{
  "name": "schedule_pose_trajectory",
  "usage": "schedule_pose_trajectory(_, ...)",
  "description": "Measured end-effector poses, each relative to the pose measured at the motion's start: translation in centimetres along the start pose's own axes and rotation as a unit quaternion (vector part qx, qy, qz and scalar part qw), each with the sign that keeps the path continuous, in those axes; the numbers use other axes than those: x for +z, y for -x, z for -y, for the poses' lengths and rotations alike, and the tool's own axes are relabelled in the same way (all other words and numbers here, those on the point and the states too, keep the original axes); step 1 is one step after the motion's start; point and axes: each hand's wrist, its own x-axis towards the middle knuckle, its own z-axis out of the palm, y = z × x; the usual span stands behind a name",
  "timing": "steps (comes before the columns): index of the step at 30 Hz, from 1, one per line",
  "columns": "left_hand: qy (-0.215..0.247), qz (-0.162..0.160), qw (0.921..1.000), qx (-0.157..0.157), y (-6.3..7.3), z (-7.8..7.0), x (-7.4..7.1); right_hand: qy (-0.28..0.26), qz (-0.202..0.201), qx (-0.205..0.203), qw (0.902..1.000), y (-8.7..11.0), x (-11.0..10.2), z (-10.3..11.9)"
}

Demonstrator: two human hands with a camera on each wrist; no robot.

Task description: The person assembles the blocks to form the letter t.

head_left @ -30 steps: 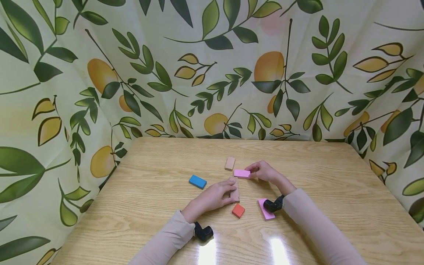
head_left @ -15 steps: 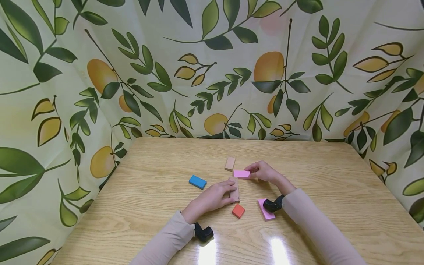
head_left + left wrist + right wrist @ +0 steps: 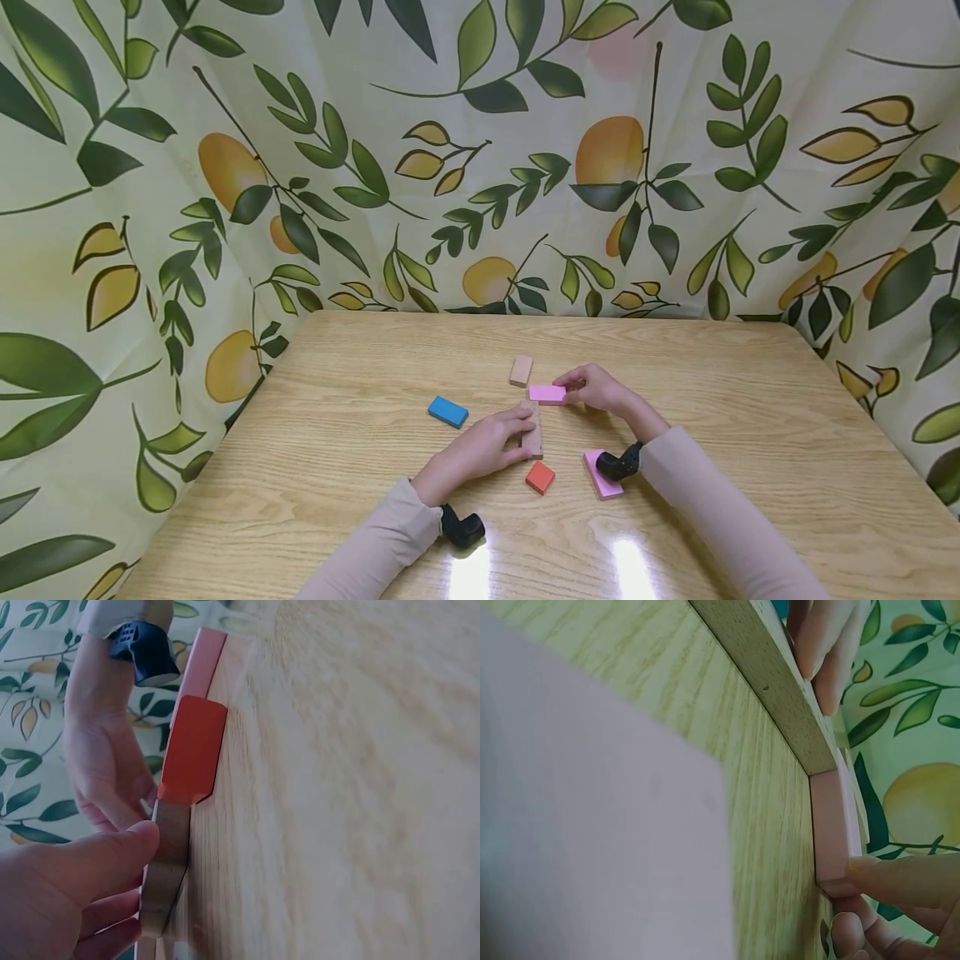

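perhaps a booth: leaf-print cloth (image 3: 517,108), table (image 3: 352,450)

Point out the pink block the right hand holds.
The far pink block, gripped at one end by the right hand. The other pink block lies nearer the person, unheld, partly hidden by the right wrist camera.

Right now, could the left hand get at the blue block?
Probably yes: nothing lies between the left hand and the blue block, but that hand likely must release the long wooden block first.

Long wooden block (image 3: 534,440), left edge probably behind left hand (image 3: 489,443)
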Motion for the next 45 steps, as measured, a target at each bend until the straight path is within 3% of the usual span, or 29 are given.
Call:
schedule_pose_trajectory(15,-0.009,-0.016,0.9993,0.032,0.3,0.5,0.1,-0.005,-0.027,-0.02,0.9994,0.7,0.1,0.3)
schedule_pose_trajectory(23,-0.001,-0.011,0.9995,0.029,0.7,0.8,-0.2,0.042,-0.066,-0.03,0.9965,1.5,0.4,0.5)
schedule_pose_trajectory(28,0.008,-0.013,0.9995,0.027,1.1,1.1,-0.5,0.036,-0.078,-0.038,0.9955,2.1,0.6,0.9)
schedule_pose_trajectory(37,0.028,-0.018,0.9993,0.018,1.6,1.8,-1.3,0.077,-0.093,-0.099,0.9877,3.3,1.0,1.2)
schedule_pose_trajectory(45,0.036,-0.031,0.9988,0.005,2.1,2.5,-1.8,0.1,-0.078,-0.167,0.9776,4.1,1.5,1.6)
